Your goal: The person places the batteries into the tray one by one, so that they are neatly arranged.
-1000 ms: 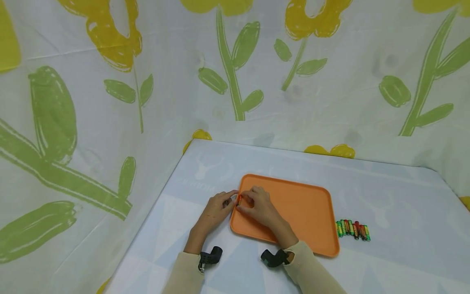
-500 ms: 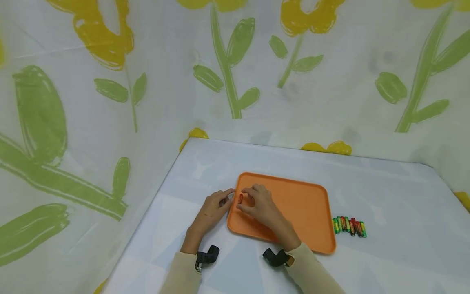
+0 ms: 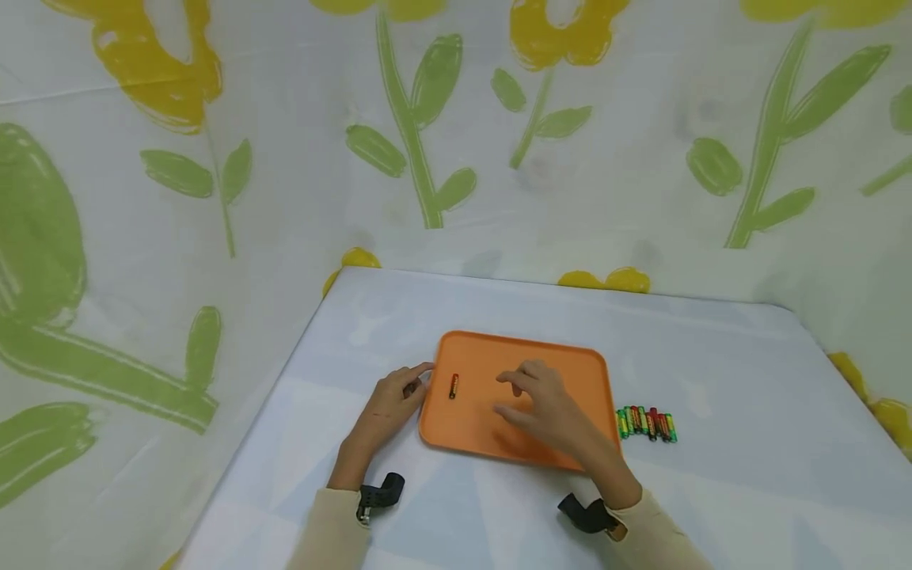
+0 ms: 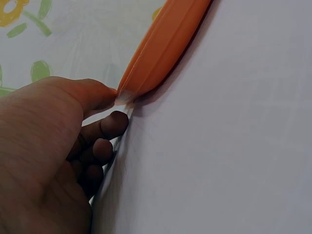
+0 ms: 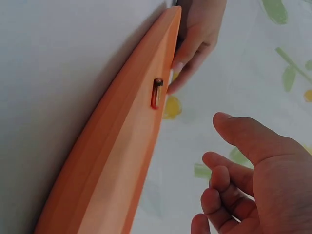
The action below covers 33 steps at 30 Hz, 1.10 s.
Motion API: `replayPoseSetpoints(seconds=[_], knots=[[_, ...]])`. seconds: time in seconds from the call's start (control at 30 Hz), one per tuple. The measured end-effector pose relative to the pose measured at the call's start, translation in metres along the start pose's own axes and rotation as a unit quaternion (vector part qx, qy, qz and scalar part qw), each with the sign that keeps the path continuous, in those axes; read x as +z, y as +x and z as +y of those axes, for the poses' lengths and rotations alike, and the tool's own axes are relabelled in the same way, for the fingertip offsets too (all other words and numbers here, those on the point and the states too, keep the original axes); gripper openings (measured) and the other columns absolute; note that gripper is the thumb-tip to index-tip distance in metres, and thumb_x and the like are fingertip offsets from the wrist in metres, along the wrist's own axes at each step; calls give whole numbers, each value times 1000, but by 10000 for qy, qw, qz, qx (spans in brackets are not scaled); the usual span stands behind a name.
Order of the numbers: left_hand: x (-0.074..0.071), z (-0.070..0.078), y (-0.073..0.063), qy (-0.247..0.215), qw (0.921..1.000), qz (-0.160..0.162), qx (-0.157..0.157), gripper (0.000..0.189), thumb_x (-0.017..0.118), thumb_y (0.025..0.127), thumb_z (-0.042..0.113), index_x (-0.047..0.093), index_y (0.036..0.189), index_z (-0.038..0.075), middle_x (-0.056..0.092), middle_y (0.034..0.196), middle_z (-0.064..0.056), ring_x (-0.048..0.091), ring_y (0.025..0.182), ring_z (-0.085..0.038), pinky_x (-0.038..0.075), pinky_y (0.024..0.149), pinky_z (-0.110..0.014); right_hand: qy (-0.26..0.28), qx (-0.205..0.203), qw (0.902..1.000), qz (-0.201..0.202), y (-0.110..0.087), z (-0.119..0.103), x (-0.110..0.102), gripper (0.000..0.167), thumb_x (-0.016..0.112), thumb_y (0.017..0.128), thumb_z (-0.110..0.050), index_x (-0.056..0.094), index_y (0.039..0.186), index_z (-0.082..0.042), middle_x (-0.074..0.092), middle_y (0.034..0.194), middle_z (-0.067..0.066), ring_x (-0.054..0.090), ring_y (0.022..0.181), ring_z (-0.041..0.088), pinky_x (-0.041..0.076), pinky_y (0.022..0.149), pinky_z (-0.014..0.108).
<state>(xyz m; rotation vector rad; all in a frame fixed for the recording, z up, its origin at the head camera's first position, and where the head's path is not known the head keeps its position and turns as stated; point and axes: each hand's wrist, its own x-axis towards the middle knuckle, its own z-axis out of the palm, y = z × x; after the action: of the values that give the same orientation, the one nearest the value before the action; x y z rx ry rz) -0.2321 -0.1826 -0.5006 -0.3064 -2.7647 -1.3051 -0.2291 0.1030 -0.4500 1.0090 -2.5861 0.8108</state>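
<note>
An orange tray (image 3: 480, 423) lies flat on the table, with a single red and black battery (image 3: 454, 386) on it near its left side. The same battery (image 5: 156, 93) shows in the right wrist view close to the rim. My left hand (image 3: 388, 405) rests beside the tray's left edge, fingertips at the rim. In the left wrist view its thumb meets the tray rim (image 4: 161, 53), the other fingers loosely bent below. Over the middle of the tray is my right hand (image 3: 547, 408), thumb and fingers spread apart, holding nothing.
A row of several red and green batteries (image 3: 647, 423) lies on the pale table (image 3: 720, 475) just right of the tray. A flower-printed cloth (image 3: 285, 222) hangs behind and to the left of the table.
My right hand has let go of the battery and moved right, away from it; the battery stays on the tray. The left hand keeps its place at the rim. The head view has turned slightly right.
</note>
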Motion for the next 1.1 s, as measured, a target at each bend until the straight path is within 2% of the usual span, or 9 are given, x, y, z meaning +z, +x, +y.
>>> replayPoseSetpoints(seconds=[0.07, 0.27, 0.47, 0.67, 0.9, 1.1], knots=[[0, 0, 0, -1, 10000, -15, -14, 38, 61, 101, 17, 62, 139, 18, 54, 82, 4, 46, 74, -15, 41, 67, -31, -34, -68, 9999, 72, -11, 5, -9, 36, 86, 80, -20, 72, 109, -4, 50, 82, 2, 41, 81, 14, 36, 73, 35], [-4, -2, 2, -92, 9999, -80, 12, 38, 60, 102, 17, 61, 140, 17, 53, 83, 2, 46, 73, -15, 40, 67, -30, -167, -105, 9994, 268, -37, 21, -28, 34, 88, 77, -15, 72, 106, -4, 45, 82, -4, 42, 81, 15, 35, 72, 32], [-5, -6, 4, -132, 9998, -102, -66, 39, 60, 102, 19, 60, 141, 18, 54, 84, 2, 47, 75, -15, 41, 67, -30, -202, 342, 9990, 198, -62, 34, -45, 35, 86, 79, -14, 71, 109, -6, 46, 84, -4, 40, 83, 14, 30, 80, 40], [-4, -10, 4, -99, 9998, -141, -110, 39, 60, 103, 21, 60, 141, 20, 55, 85, 2, 47, 76, -16, 41, 68, -31, -346, 414, 9979, 345, -87, 48, -62, 36, 88, 75, -11, 72, 107, -5, 49, 82, -3, 42, 80, 16, 30, 74, 37], [-7, -10, 4, -64, 9999, -99, -114, 39, 59, 103, 21, 59, 142, 20, 54, 86, 0, 46, 76, -17, 40, 68, -32, -565, 724, 9951, 372, -109, 71, -78, 43, 87, 75, -7, 70, 115, -4, 52, 86, -2, 43, 85, 15, 35, 72, 34], [-4, -10, 5, 64, 9997, -214, -136, 40, 58, 103, 24, 58, 143, 20, 54, 85, 1, 47, 75, -16, 40, 68, -32, -733, 1056, 9904, 508, -127, 88, -92, 44, 88, 74, -7, 71, 114, -3, 53, 87, 0, 47, 89, 18, 34, 74, 40]])
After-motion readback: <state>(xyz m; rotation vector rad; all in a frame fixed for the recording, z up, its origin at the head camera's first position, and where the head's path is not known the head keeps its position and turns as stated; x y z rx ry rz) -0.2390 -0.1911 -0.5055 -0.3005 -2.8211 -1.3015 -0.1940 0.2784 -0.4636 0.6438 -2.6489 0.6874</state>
